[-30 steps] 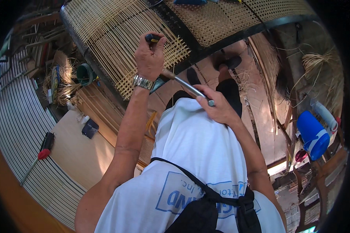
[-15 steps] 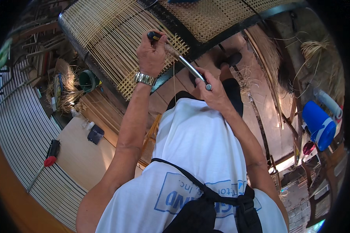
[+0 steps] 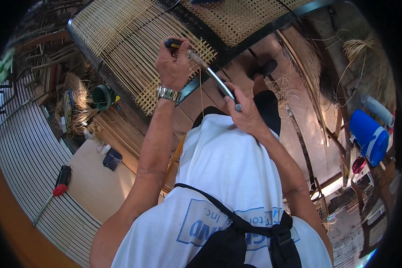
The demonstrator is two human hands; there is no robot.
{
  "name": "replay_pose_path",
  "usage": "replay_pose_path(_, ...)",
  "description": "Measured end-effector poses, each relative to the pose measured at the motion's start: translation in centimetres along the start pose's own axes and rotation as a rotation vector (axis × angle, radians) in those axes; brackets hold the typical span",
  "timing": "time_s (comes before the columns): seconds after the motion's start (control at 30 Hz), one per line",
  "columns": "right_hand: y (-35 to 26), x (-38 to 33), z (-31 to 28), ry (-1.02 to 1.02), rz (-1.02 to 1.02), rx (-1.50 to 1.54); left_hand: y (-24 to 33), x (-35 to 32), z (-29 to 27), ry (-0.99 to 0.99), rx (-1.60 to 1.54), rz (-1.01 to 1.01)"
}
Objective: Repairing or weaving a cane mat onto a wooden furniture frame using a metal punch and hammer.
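Observation:
My left hand (image 3: 173,67), with a metal-banded watch (image 3: 169,93) on its wrist, is closed round a tool with a black-and-yellow handle (image 3: 173,43). That tool's working end is hidden under the hand, over the half-woven cane panel (image 3: 134,49). My right hand (image 3: 245,110) grips a shiny metal rod tool (image 3: 219,83) near its lower end. Its rough brownish far end lies close beside my left fingers; whether they touch, I cannot tell. Loose crossed cane strips (image 3: 203,50) stick out along the panel's near edge, and one thin strand hangs down from there.
A dark frame (image 3: 230,52) borders the panel and a finished cane section (image 3: 236,22). At left are a green bucket (image 3: 103,97), cane scraps (image 3: 81,109) and a light board (image 3: 91,174). A blue container (image 3: 369,136) and cane bundles (image 3: 358,48) lie at right.
My right hand and the rod tool have shifted slightly left and downward. The handle in my left hand has tilted a little. Both grips stay as they were.

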State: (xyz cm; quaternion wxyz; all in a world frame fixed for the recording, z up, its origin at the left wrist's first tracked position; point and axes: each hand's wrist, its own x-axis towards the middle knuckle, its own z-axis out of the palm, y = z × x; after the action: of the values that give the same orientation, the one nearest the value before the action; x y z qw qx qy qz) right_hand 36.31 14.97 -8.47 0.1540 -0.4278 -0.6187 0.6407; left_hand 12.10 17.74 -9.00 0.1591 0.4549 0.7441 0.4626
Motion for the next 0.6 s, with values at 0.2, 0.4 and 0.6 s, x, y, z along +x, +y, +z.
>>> replay_pose_path(0.2, 0.2, 0.2, 0.3, -0.122, -0.045, 0.016, -1.6, 0.1, 0.3, 0.027, 0.073, -0.04)
replay_pose_path(0.4, 0.0, 1.8, -1.0, -0.031, 0.101, 0.015, -0.4, 0.8, 0.1, -0.022, 0.129, 0.044)
replay_pose_path(0.6, 0.2, 0.1, -0.8, -0.144, 0.021, 0.092, 0.2, 0.3, -0.5, -0.026, 0.024, 0.02)
